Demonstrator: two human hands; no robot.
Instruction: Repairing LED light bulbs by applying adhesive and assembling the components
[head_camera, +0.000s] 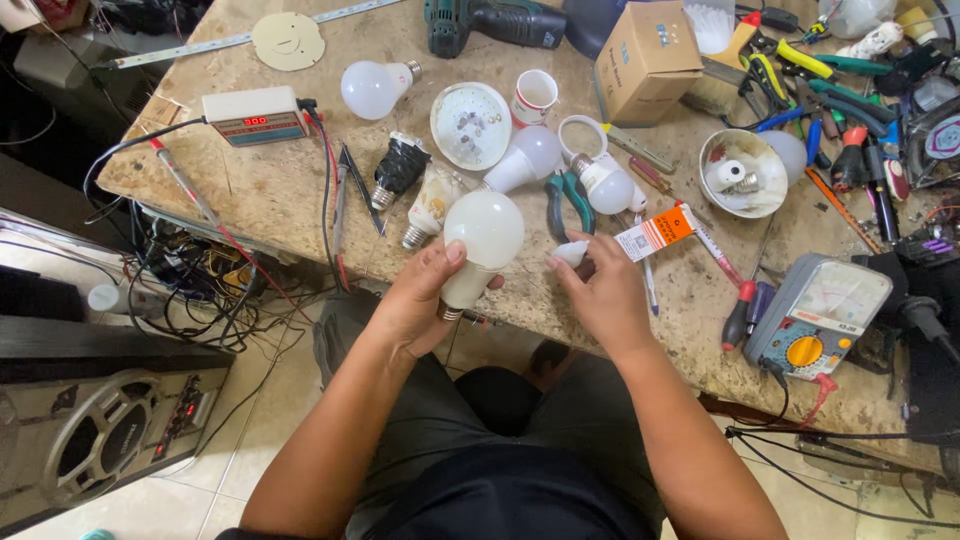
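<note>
My left hand (420, 300) is wrapped around the neck of a white bulb (482, 240), fingers closed on its pale base while the thumb lies against the round frosted dome; the metal screw cap pokes out below my palm, mostly hidden, so I can't make out its thread. The bulb sits tilted over the near edge of the counter (280, 190), dome pointing away from me. My right hand (600, 290) is curled shut on a small white tube (572, 253), of which only the tip shows past my fingers, and it touches an orange-and-white carton (655, 234) lying just beyond my knuckles. Whatever lies under that hand I can't see. Just beyond the bulb lie green-handled pliers (565, 195), another white bulb (525, 160) on its side, and a bulb (610, 185) with its dome off. To the left a burnt, blackened bulb base (398, 170) rests near red and black probe leads (330, 190) running from a white meter box (255, 115). At right, a grey dial multimeter (815, 315) sits by the counter edge, partly masked by cables.
</note>
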